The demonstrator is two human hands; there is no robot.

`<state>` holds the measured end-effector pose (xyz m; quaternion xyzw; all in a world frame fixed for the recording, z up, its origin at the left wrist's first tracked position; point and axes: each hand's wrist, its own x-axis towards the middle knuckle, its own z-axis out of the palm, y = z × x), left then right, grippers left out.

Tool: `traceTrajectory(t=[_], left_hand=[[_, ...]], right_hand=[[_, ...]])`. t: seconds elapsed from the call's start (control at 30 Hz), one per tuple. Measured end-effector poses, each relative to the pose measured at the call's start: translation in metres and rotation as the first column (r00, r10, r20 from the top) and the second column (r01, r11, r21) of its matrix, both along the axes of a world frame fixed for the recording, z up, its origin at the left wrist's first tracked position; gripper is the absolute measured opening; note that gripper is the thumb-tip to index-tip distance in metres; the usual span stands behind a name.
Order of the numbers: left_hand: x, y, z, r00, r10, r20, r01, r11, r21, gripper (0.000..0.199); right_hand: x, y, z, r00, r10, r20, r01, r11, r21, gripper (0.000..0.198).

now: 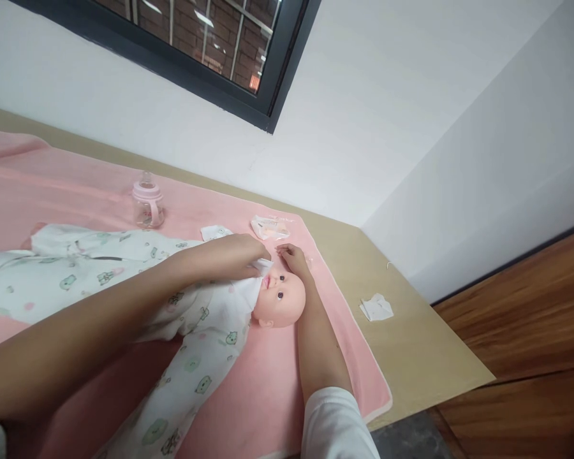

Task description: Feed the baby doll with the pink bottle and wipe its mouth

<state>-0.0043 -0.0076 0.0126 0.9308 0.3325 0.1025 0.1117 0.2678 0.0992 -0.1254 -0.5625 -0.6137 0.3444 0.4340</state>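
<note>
A baby doll [283, 306] lies on its back on a pink mat [268, 376], in a white suit [205, 331] printed with green animals. My left hand [242, 256] reaches over its chest. The fingers are closed on a thin white cloth [264, 265] by the doll's chin and mouth; whether it is a wipe or part of the clothing I cannot tell. My right arm passes around the top of the doll's head. Beyond the head, my right hand [294, 258] rests low over the mat, fingers apart and loosely bent, holding nothing visible.
A pink-capped baby bottle [148, 203] stands on the mat near the wall. A small clear plastic packet [270, 227] lies beyond my right hand. On the tan tabletop [411, 357] sits a crumpled white tissue [377, 307]. A window [268, 108] and wooden panels [530, 319] border the table.
</note>
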Motion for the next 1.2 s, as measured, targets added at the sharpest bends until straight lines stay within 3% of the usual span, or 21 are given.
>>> traceTrajectory(t=[0.27, 0.47, 0.73, 1.2], left_hand=[[-0.0007, 0.0007, -0.0025, 0.999, -0.008, 0.043, 0.009, 1.000, -0.025, 0.006], [-0.0003, 0.0035, -0.0074, 0.996, -0.039, 0.081, 0.041, 0.999, -0.021, 0.011], [0.0027, -0.0004, 0.0009, 0.997, 0.025, 0.071, -0.019, 0.997, -0.079, 0.013], [0.0040, 0.0050, -0.0037, 0.994, -0.007, 0.111, 0.010, 1.000, -0.026, 0.014]], right_hand=[[-0.0001, 0.0005, 0.0008, 1.000, -0.003, 0.014, 0.003, 1.000, -0.007, 0.021], [0.0002, 0.0033, 0.0003, 0.999, -0.006, 0.034, 0.006, 1.000, 0.001, 0.021], [0.0015, 0.0035, -0.0008, 1.000, 0.008, 0.030, -0.008, 1.000, 0.004, 0.021], [0.0013, 0.0041, -0.0003, 0.999, 0.008, 0.045, -0.009, 1.000, 0.009, 0.021]])
